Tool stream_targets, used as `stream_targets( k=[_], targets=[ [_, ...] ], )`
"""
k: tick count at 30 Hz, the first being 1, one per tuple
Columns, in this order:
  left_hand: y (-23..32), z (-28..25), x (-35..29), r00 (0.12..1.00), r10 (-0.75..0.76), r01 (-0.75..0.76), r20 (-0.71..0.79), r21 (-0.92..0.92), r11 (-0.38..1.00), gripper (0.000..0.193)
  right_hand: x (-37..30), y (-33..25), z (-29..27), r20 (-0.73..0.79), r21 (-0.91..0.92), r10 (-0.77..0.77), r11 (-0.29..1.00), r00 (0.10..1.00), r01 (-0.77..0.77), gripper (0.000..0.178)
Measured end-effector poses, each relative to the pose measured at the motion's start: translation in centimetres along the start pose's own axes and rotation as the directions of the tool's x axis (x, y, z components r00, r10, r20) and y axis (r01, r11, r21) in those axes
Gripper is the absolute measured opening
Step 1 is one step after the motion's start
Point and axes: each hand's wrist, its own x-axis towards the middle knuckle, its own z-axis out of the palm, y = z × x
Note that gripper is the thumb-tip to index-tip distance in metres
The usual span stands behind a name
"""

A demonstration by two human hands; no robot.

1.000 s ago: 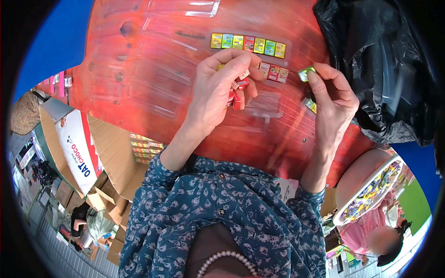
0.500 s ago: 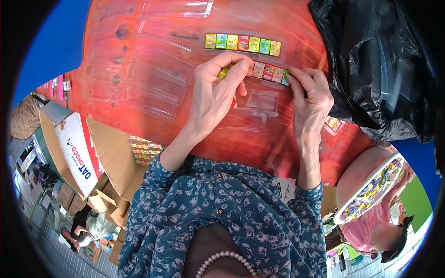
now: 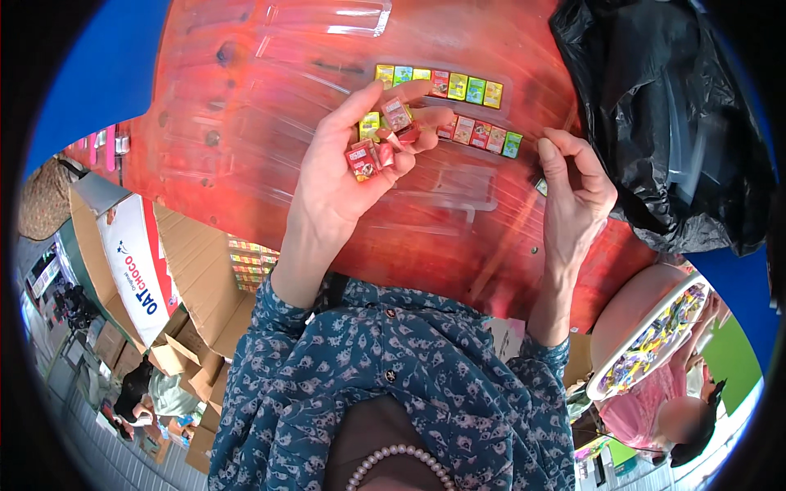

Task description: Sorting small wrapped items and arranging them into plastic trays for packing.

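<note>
My left hand (image 3: 336, 164) is turned palm up, fingers curled round several small printed cardboard boxes (image 3: 362, 159), red and yellow. To the right, my right hand (image 3: 577, 184) is raised with thumb and forefinger tips together, no box visible between them. Left of its thumb, a small pale-and-green box (image 3: 542, 186) shows partly; whether it is held or lying there I cannot tell. Between the hands, a row of red boxes (image 3: 480, 134) ends in a green box (image 3: 512, 145) on the right. Behind it, a clear tray holds a row of yellow, green and red boxes (image 3: 457, 86), partly covered by my left fingers.
Clear plastic trays (image 3: 463, 186) lie on the red table (image 3: 393, 254). A black plastic bag (image 3: 663, 123) covers the right side. Below left stands an open carton (image 3: 192, 274); at lower right, a pale tub (image 3: 630, 311) of wrapped pieces, beside a person in pink (image 3: 647, 401).
My left hand has turned palm up and drawn left, showing the boxes in it. My right hand has come off the green box, moving right. The red row's left end is now covered by left fingers.
</note>
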Motion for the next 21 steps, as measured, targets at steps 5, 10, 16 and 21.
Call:
stream_targets(
  k=[5, 10, 16, 21],
  targets=[
    [-1.1, 0.6, -0.1, 0.998, 0.041, -0.037, 0.038, -0.082, 0.996, 0.046, -1.4, -4.0, 1.8, 0.278, -0.056, -0.201, 0.973, 0.939, 0.225, 0.033],
    [-2.3, 1.0, 0.3, 0.980, 0.135, -0.135, -0.145, 0.009, 0.991, 0.043, -2.3, -4.4, 4.8, 0.282, -0.129, -0.426, 0.871, 0.859, 0.474, 0.034],
    [-2.1, 1.4, -0.2, 0.992, 0.109, -0.116, -0.069, -0.097, 0.989, 0.041, -1.4, -3.5, 5.0, 0.219, -0.170, -0.357, 0.903, 0.908, 0.396, 0.029],
    [-1.8, 0.7, -0.4, 0.991, 0.064, -0.043, 0.121, -0.167, 0.985, 0.044, -0.9, -4.2, 5.2, 0.200, -0.112, -0.422, 0.887, 0.884, 0.449, 0.028]
  ],
)
